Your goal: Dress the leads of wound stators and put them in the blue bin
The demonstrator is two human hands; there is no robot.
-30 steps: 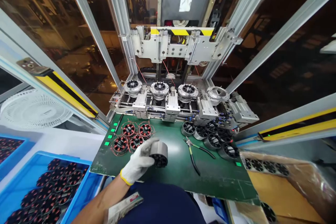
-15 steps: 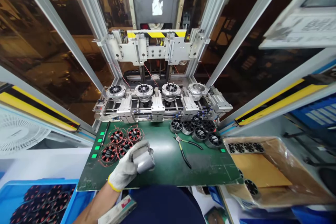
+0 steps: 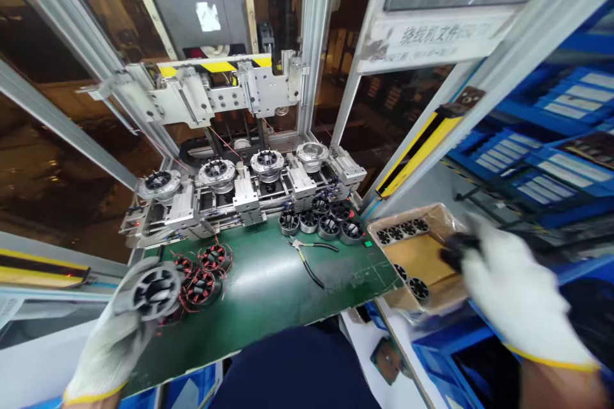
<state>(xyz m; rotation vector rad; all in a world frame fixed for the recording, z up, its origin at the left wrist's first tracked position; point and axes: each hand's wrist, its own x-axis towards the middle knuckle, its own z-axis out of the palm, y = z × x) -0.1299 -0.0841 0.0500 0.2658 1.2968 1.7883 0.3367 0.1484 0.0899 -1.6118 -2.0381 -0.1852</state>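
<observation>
My left hand point(image 3: 118, 326), in a white glove with a yellow cuff, is closed around a grey motor stator core point(image 3: 156, 291). Its slotted end faces me, over the left end of the green table. Partly behind it lie several stators wound with red wire point(image 3: 204, 287). My right hand point(image 3: 513, 281), gloved too and smeared by motion, is above the right side of a cardboard box point(image 3: 451, 214). A dark, blurred motor part point(image 3: 458, 250) shows at its fingers. Inside the box are more stator cores point(image 3: 419, 287) and a brown cardboard sheet point(image 3: 425, 255).
Pliers point(image 3: 307, 262) lie open on the green table point(image 3: 268, 313). Several unwound stator cores point(image 3: 329, 226) stand beyond them. A winding machine point(image 3: 247, 198) with round fixtures spans the back. Yellow-and-black side bars point(image 3: 415, 156) flank it. Blue bins point(image 3: 551, 160) are at right.
My view has swung to the right. My left hand has moved left with the stator core, whose slotted end now shows. My right hand has come into view over the box.
</observation>
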